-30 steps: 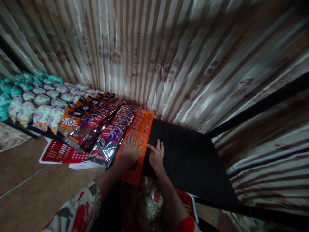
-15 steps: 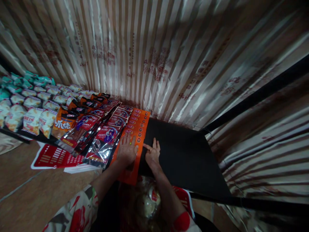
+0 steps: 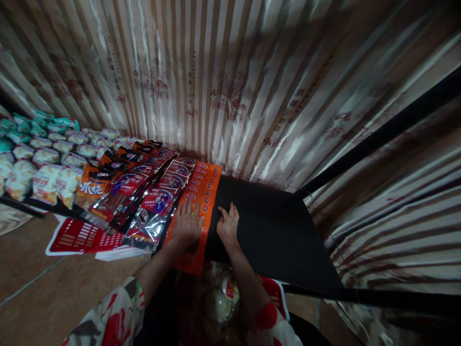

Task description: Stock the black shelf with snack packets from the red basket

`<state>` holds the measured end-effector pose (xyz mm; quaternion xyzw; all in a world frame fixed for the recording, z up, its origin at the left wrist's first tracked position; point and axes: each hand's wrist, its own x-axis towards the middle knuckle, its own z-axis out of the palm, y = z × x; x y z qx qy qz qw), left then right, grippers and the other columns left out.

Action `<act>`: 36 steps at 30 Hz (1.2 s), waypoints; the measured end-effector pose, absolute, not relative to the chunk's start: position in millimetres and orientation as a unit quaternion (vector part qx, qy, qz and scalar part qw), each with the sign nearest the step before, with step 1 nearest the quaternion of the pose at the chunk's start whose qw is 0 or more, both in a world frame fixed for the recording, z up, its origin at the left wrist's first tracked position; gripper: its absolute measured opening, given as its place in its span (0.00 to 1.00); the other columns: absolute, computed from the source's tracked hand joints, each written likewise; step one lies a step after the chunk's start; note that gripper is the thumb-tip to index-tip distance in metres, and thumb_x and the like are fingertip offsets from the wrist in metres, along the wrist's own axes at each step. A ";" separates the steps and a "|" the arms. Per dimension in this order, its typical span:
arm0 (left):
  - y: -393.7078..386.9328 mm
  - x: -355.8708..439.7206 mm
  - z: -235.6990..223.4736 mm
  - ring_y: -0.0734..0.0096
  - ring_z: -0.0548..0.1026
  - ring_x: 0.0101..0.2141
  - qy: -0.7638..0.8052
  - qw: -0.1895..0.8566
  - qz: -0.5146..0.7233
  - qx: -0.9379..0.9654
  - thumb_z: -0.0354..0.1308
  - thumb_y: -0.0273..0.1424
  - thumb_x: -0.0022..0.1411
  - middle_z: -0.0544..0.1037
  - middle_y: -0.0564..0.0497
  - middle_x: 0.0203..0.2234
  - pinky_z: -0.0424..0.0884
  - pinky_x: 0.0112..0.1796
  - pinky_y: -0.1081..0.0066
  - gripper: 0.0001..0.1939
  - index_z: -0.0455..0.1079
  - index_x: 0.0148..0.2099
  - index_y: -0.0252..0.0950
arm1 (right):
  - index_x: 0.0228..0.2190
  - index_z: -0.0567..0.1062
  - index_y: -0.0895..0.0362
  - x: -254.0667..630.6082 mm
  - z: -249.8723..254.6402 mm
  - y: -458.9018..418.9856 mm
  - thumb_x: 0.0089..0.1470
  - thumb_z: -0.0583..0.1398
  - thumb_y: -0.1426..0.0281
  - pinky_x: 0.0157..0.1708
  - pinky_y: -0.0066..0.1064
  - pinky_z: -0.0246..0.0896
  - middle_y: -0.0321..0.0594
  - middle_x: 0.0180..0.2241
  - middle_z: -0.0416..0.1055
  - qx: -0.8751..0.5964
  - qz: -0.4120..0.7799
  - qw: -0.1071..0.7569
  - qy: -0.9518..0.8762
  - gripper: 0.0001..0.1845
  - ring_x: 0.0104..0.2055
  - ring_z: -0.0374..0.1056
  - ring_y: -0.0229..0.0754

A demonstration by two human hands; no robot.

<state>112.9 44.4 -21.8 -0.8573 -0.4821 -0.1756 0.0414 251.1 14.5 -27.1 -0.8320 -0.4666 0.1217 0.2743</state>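
A row of overlapping orange snack packets (image 3: 197, 182) runs front to back on the black shelf (image 3: 266, 226). My left hand (image 3: 187, 225) lies flat on the front packet, fingers spread, a ring showing on one finger. Just right of the packets, my right hand (image 3: 228, 224) is over the bare black surface with its fingers apart and nothing in it. Left of the orange row, dark red and silver snack packets (image 3: 153, 206) overlap in a line.
Further left are orange-black packets (image 3: 94, 185), white snack bags (image 3: 46, 180) and teal bags (image 3: 65, 122). A red basket (image 3: 84, 235) stands below at left; clear-wrapped food (image 3: 221, 302) lies below my arms. A striped curtain (image 3: 230, 86) hangs behind; a black bar (image 3: 382, 129) slants at right.
My right hand has drawn slightly back from the orange packets' edge and its index finger has lifted. The left hand stays on the packet. The view has shifted a little.
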 end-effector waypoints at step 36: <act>43.3 114.1 -20.7 0.52 0.57 0.58 -0.481 0.043 -0.183 -0.856 0.45 0.35 0.62 0.62 0.37 0.57 0.57 0.54 0.54 0.23 0.61 0.57 0.31 | 0.48 0.71 0.51 261.1 -23.3 58.8 0.46 0.50 0.81 0.53 0.48 0.50 0.44 0.62 0.45 -0.862 0.122 0.262 -0.417 0.29 0.64 0.36 0.53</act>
